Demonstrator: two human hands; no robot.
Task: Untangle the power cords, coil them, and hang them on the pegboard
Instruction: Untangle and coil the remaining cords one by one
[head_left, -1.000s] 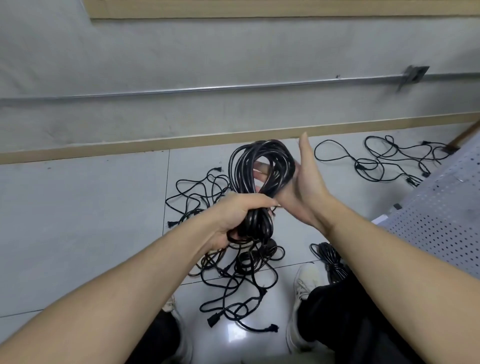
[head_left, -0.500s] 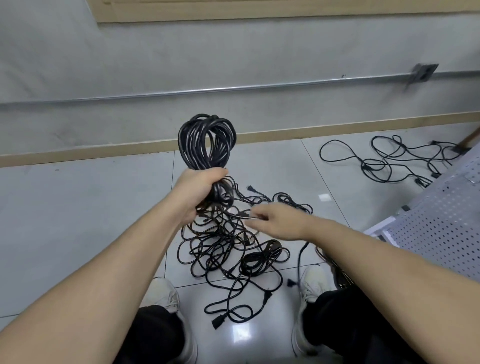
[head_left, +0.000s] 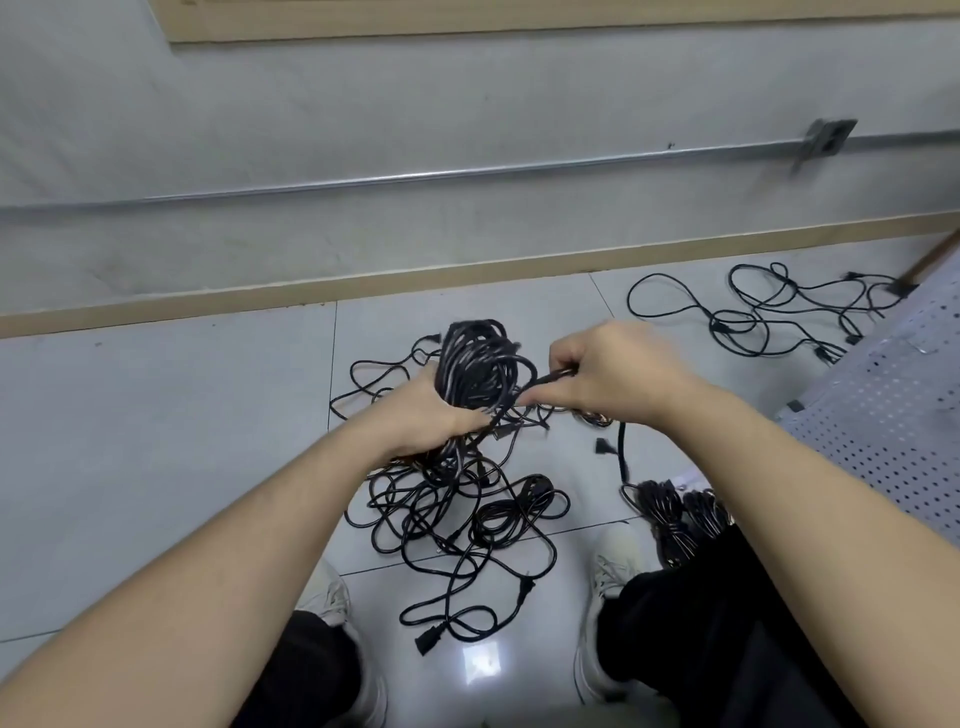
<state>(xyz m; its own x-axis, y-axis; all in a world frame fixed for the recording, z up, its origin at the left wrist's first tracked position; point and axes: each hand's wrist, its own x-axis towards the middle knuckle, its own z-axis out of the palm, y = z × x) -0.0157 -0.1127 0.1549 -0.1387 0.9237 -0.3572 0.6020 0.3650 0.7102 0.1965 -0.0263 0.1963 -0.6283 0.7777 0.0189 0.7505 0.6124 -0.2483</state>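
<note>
while left hand (head_left: 431, 410) grips coiled cord (head_left: 478, 364), right hand (head_left: 613, 376) pinches cord end (head_left: 550, 375); tangled cords (head_left: 457, 514) beneath.

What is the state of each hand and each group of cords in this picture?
Left hand: grips the coiled cord.
Right hand: pinches a loose cord end beside the coil.
Coiled cord: bundled in loops, held above the floor.
Cord pile: tangled, on the floor between the shoes.
Far cords: loose, spread on the floor near the wall.
Finished coils: coiled, lying beside the right leg.
Pegboard: no cords seen on it.
</note>
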